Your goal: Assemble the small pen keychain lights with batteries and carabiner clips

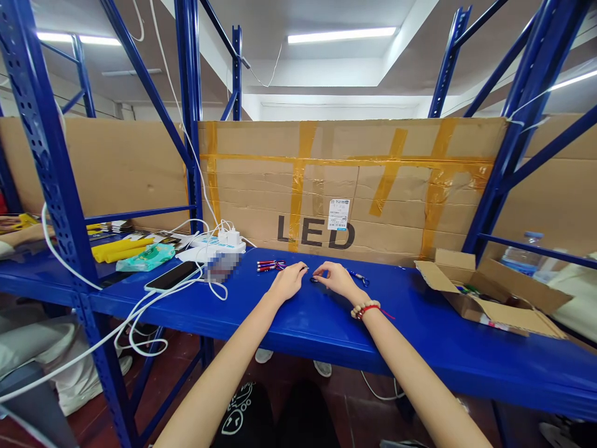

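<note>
Both my hands rest on the blue shelf surface (326, 323), close together. My left hand (288, 281) pinches a thin metal piece at its fingertips. My right hand (336, 279), with a bead and red-cord bracelet at the wrist, holds a small dark part (314, 279) between the fingers. Behind the left hand lies a small bundle of red and blue pen-like items (270, 266). A similar blue item with a clip (360, 277) lies just right of my right hand. What exactly the two small parts are is too small to tell.
A taped cardboard sheet marked LED (349, 186) walls the back. An open cardboard box (489, 292) sits at right beside a water bottle (525, 254). At left lie a phone (172, 276), white cables, a power strip (219, 242) and yellow items (119, 249). Blue rack posts (56, 186) frame the shelf.
</note>
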The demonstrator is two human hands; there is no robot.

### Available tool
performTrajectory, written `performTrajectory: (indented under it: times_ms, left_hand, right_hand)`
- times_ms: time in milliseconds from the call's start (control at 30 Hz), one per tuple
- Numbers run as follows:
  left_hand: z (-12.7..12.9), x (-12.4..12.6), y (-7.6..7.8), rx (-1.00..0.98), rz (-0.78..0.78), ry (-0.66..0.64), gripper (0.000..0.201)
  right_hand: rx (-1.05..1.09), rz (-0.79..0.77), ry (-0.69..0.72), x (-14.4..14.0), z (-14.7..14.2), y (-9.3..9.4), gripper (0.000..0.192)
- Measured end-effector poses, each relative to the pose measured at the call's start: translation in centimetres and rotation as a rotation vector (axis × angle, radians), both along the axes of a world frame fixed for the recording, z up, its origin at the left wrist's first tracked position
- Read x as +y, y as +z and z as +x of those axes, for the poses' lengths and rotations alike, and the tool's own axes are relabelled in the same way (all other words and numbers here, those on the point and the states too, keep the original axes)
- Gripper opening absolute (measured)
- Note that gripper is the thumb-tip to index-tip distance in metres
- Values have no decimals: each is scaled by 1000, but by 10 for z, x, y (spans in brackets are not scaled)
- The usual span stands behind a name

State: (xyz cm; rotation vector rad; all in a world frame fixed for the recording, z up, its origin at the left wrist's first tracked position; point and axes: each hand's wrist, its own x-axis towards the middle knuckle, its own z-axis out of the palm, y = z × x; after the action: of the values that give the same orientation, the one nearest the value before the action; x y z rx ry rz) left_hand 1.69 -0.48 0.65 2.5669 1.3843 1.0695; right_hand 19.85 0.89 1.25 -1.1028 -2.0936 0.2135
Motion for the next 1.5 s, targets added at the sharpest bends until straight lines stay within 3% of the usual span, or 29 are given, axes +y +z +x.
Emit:
performTrajectory:
  times_ms: [300, 867, 1067, 1200, 1367, 1500]
  left_hand:
    - [1, -2, 0, 8, -65, -39, 22]
    - [2, -6, 3, -1, -14, -53, 17]
    - [2, -4, 2, -3, -9, -55, 19]
    - [1, -4, 0, -17, -5, -33, 20]
    - [0, -3, -2, -22, 2, -5, 20]
    - [-1, -1, -4, -33, 10, 10, 20]
  right_hand:
    - [309, -199, 140, 0, -17, 1, 49]
    - [421, -274, 86, -2, -14, 5, 40]
    - [373, -234, 81, -2, -13, 3, 42]
    - [347, -151, 47, -5, -18, 14, 48]
    - [212, -25, 84, -40, -18, 29, 45]
    - [37, 78, 116, -90, 3, 17, 22]
